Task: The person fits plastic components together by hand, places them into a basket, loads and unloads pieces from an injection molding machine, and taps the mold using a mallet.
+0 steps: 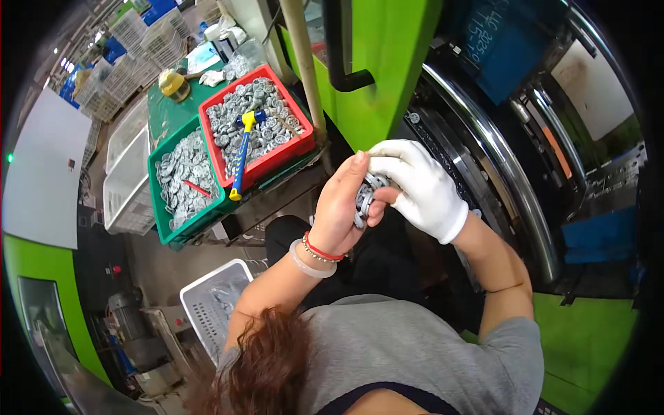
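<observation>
- Red bin (pixel 277 160): grey parts (pixel 235 107), hammer (pixel 243 153).
- Green bin (pixel 154 194), left of red bin: similar parts (pixel 181 171).
- Right of red bin: left grip (pixel 337 202) clasping round grey pieces (pixel 365 196); right grip's (pixel 429 190) hold unclear.

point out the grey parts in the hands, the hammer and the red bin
Grey parts (pixel 362 199): head view, visible middle of the clump
Hammer (pixel 242 155): head view, middle of its handle
Red bin (pixel 280 157): head view, wall nearest the person

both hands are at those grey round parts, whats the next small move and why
Perhaps ease one of the grey parts free with the gloved right hand while the bare left hand steadies the rest: several sit bunched together in the left hand, and the right hand is close up against them.
</observation>
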`<state>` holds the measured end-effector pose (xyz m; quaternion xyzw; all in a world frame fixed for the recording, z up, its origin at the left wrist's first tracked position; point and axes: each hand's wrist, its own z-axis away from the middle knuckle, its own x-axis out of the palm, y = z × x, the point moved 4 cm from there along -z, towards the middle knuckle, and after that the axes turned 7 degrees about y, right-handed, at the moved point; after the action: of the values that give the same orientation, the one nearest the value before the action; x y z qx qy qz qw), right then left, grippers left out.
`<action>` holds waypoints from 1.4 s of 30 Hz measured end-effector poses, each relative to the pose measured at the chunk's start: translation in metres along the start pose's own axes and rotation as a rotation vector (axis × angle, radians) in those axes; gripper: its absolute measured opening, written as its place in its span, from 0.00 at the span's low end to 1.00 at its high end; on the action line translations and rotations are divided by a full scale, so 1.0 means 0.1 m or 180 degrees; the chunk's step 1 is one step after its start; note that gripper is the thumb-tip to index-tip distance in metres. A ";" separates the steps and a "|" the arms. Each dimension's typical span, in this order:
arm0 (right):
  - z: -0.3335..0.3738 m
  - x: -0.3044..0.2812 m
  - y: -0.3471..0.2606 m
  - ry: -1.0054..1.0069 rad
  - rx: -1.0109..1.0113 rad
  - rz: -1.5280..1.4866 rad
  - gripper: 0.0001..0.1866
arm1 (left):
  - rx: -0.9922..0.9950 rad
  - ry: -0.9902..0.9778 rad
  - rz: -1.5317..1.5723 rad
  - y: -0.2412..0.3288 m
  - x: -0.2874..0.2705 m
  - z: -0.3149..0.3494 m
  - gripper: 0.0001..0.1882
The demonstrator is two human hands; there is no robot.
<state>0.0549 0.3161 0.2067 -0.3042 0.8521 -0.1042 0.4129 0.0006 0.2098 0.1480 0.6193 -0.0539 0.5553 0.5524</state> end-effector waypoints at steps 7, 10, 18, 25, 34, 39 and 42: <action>-0.01 0.07 0.17 -0.1180 0.0575 -0.0591 0.23 | -0.0466 -0.0219 0.0407 -0.06 -0.15 0.01 0.19; 0.03 0.14 0.18 -0.1050 0.0515 -0.0683 0.20 | -0.0693 -0.0412 0.0616 -0.10 -0.16 -0.01 0.20; 0.06 0.14 0.05 0.0313 0.0286 0.0121 0.09 | -0.0494 -0.0311 0.1069 -0.15 -0.14 -0.02 0.19; 0.14 0.24 0.09 0.0628 0.0455 0.0129 0.06 | 0.1025 0.0445 -0.1194 -0.14 -0.22 0.01 0.18; 0.19 0.15 0.34 0.0921 0.0910 -0.0170 0.11 | -0.0469 -0.0081 0.0546 -0.05 -0.24 0.10 0.13; 0.16 0.14 0.31 0.0883 0.1601 -0.0803 0.11 | 0.1514 -0.1879 -0.0119 0.37 0.39 0.61 0.10; 0.22 0.17 0.27 0.0977 0.1784 -0.1209 0.12 | 0.1082 -0.3581 0.0423 0.64 0.75 0.97 0.11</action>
<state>0.0518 0.3290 0.1699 -0.3129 0.7709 -0.4526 0.3209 0.0463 0.1537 0.2665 0.8938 -0.2875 0.1758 0.2960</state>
